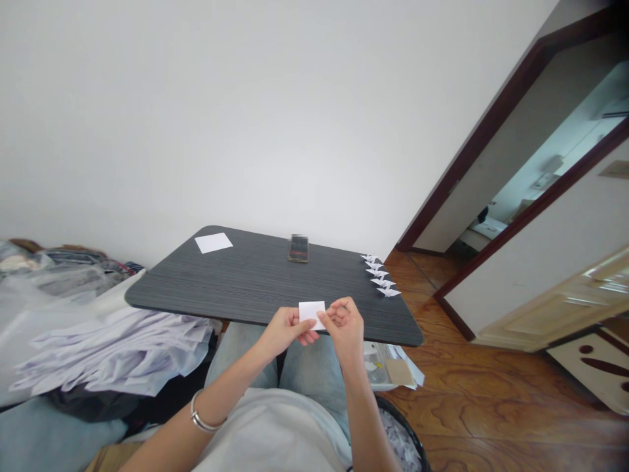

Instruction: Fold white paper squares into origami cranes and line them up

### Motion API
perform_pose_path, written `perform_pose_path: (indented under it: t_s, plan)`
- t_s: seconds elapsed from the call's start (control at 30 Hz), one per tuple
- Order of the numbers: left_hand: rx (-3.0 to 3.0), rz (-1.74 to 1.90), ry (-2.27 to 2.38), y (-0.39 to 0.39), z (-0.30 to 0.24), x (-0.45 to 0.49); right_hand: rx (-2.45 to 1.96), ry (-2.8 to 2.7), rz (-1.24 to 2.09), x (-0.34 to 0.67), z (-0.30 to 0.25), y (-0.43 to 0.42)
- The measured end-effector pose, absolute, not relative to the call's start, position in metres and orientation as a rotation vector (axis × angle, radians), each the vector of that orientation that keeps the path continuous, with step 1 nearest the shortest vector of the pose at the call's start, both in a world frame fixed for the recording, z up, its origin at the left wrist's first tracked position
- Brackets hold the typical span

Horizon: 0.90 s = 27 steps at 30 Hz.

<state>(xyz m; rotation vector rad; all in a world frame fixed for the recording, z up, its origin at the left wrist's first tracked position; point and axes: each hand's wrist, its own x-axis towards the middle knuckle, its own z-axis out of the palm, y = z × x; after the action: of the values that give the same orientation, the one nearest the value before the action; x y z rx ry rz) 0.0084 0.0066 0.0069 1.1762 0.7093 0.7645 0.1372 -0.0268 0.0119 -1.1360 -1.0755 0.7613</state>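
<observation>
A small folded square of white paper (311,310) is held between both hands, just over the table's near edge. My left hand (289,328) pinches its lower left side, thumb on top and fingers beneath. On the other side, my right hand (346,322) grips the paper's right edge, its thumb pressed on the face and the fingers curled behind. Several folded white paper cranes (377,273) stand in a row along the table's right edge. Toward the back left of the dark table (236,275) lies a flat white sheet of paper (213,242).
A phone (298,248) sits at the table's back edge by the wall. Left of the table is a heap of white cloth (118,351). Below on the right are a container of papers (393,367) and a dark bin (400,436) holding white scraps.
</observation>
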Motion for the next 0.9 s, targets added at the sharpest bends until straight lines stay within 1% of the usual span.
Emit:
perform_pose_path:
  t_s: [0.1, 0.23, 0.37, 0.47, 0.67, 0.9]
  plan:
    - [1.182, 0.815, 0.710, 0.006, 0.006, 0.010, -1.117, -1.062, 0.787, 0.137, 0.011, -0.025]
    - [1.234, 0.847, 0.700, 0.008, 0.008, 0.008, -1.071, -1.050, 0.901, 0.139, 0.011, -0.025]
    - [1.248, 0.861, 0.693, 0.008, 0.013, 0.005, -1.096, -1.170, 1.023, 0.144, 0.010, -0.027]
    - [1.251, 0.841, 0.693, 0.007, 0.018, 0.003, -1.111, -1.245, 1.052, 0.146, 0.008, -0.027]
    - [1.261, 0.809, 0.686, 0.005, 0.021, 0.003, -1.164, -1.233, 0.953, 0.141, 0.006, -0.029]
    - [1.218, 0.810, 0.687, 0.007, 0.012, 0.007, -1.193, -1.277, 0.794, 0.137, 0.010, -0.031]
